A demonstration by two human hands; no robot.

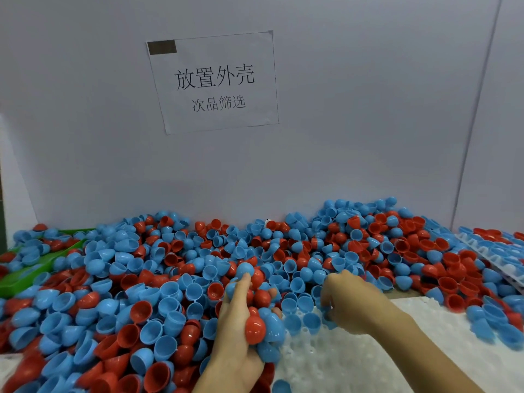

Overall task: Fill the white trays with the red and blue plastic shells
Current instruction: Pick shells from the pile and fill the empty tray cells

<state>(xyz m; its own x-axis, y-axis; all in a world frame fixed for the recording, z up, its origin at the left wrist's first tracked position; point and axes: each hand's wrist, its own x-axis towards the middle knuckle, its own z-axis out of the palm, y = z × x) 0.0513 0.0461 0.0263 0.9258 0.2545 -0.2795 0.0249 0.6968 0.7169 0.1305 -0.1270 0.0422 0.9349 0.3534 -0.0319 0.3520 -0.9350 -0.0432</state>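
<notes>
A deep pile of red and blue plastic shells (136, 293) covers the table from left to right. My left hand (241, 330) cradles a handful of red and blue shells (262, 324) above the pile's front middle. My right hand (351, 302) reaches down over the far left corner of a white tray (368, 355), fingers curled and pinching a blue shell (330, 320) at the tray's top row. Several blue shells (300, 321) sit in the tray's nearest sockets; most of its other sockets show bare white.
A second white tray (487, 253) holding shells lies at the far right, partly buried. A green bin (31, 268) sits at the left under loose shells. A grey partition wall with a paper sign (214, 80) closes off the back.
</notes>
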